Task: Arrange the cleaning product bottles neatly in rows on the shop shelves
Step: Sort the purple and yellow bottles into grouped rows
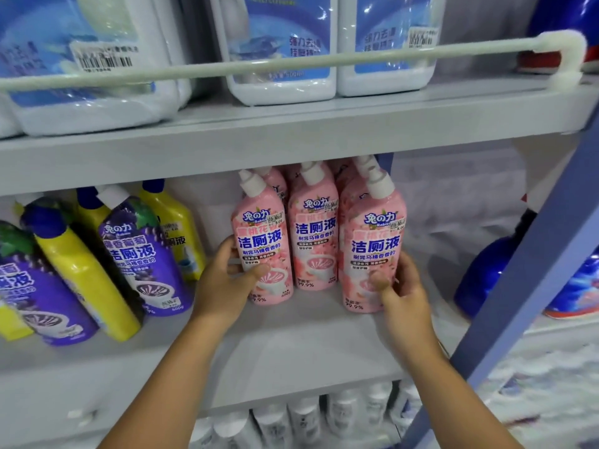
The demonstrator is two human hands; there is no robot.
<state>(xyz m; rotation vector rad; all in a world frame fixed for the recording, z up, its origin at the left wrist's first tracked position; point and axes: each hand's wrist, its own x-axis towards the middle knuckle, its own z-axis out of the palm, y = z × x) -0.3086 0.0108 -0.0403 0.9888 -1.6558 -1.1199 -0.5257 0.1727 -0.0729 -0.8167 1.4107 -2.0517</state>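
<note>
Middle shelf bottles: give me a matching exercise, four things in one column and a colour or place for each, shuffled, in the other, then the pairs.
Things:
1. bottle in the left hand
2. bottle behind the purple one
3. large jugs
4. front bottle lying at far left

Colour or place:
A. purple, grape picture
B. upper shelf, behind the white rail
C. pink, white cap
D. yellow, blue cap

Pairs: 1-C, 2-D, 3-B, 4-A

The left hand and right hand each hold an outer pink bottle of the front row.
</note>
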